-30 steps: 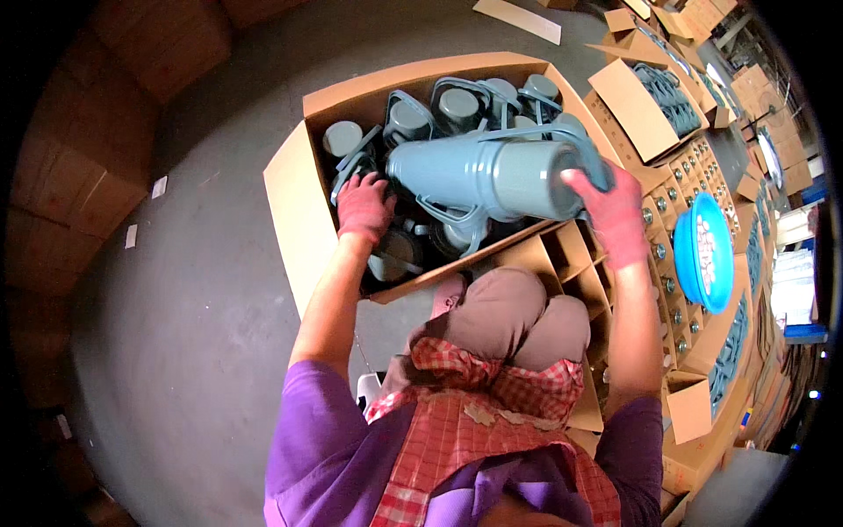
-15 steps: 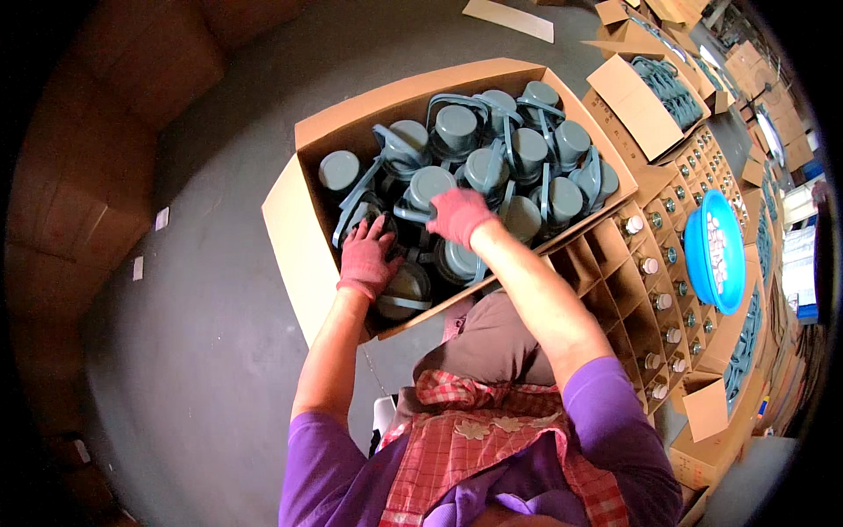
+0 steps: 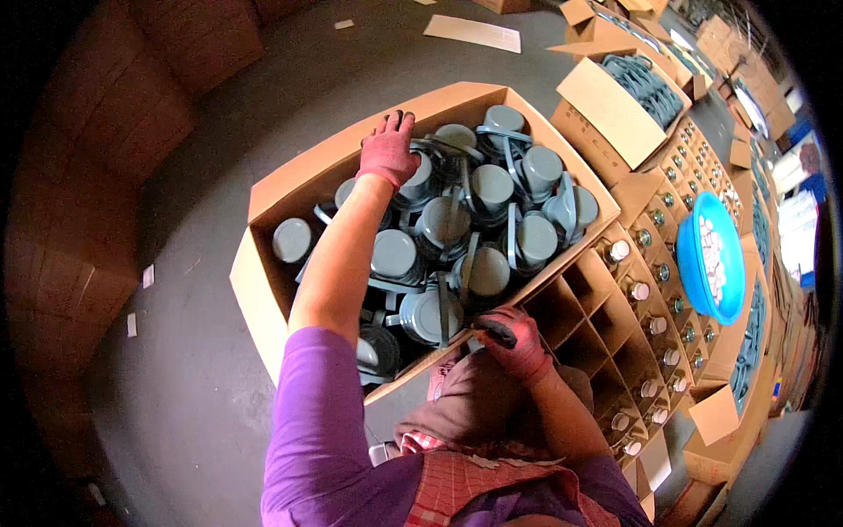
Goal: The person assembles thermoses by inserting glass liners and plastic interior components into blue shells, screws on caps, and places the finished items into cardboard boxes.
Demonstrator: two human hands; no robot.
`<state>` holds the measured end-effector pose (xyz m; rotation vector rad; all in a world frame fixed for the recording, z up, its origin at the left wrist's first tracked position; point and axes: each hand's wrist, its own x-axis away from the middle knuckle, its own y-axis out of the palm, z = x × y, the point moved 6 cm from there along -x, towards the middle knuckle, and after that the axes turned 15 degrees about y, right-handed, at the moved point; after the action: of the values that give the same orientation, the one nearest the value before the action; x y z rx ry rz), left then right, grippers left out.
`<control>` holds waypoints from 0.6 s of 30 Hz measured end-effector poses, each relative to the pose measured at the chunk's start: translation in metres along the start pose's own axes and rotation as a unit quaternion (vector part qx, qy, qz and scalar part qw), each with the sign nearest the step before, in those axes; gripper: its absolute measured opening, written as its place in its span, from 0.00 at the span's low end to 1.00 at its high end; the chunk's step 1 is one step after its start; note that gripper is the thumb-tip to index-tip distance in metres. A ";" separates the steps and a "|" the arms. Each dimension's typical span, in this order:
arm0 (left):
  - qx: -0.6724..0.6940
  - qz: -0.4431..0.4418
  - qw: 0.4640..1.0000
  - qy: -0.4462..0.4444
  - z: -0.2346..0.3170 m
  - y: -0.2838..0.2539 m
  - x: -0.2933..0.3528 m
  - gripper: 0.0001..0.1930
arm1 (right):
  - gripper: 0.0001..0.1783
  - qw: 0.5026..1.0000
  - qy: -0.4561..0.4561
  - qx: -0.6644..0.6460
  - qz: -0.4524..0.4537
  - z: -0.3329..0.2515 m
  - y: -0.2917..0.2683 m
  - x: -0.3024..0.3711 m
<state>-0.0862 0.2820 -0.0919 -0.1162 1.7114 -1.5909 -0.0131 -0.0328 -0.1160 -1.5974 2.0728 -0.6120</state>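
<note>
While the left hand [image 3: 389, 156], gloved in dusty red with dark fingertips, reached across an open-topped brown cardboard carton [image 3: 303, 180], its fingers lay extended and uncurled over the far wall. The right hand [image 3: 514, 342], gloved alike, was at the near rim with curled fingers; whether they gripped the cardboard could not be told. Grey-teal cylindrical jugs [image 3: 393, 255] with round lids and loop handles stood packed inside the carton, between the hands. To the right, a brown cardboard grid [image 3: 632, 360] held white-capped bottles [image 3: 658, 325], near a round bright-blue basin [image 3: 688, 255] containing small pale pieces [image 3: 713, 263].
</note>
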 end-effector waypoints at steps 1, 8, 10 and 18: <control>-0.029 -0.016 0.999 0.013 0.000 0.024 0.001 0.30 | 0.13 1.000 0.011 0.017 -0.011 0.008 0.003 0.002; -0.071 -0.294 0.953 -0.028 0.014 0.056 0.021 0.18 | 0.13 0.997 0.071 -0.001 -0.008 0.024 -0.013 0.014; -0.071 -0.256 0.963 -0.036 0.000 0.040 0.033 0.16 | 0.13 0.998 0.052 0.021 0.002 0.019 -0.017 0.011; 0.000 0.178 0.976 0.128 0.136 -0.284 0.017 0.13 | 0.13 0.911 0.234 -0.334 0.054 0.071 -0.021 0.005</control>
<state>-0.1402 0.1025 0.1612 0.3929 1.8047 -1.3795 0.0448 -0.0480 -0.1609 -1.7806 2.9406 -0.2588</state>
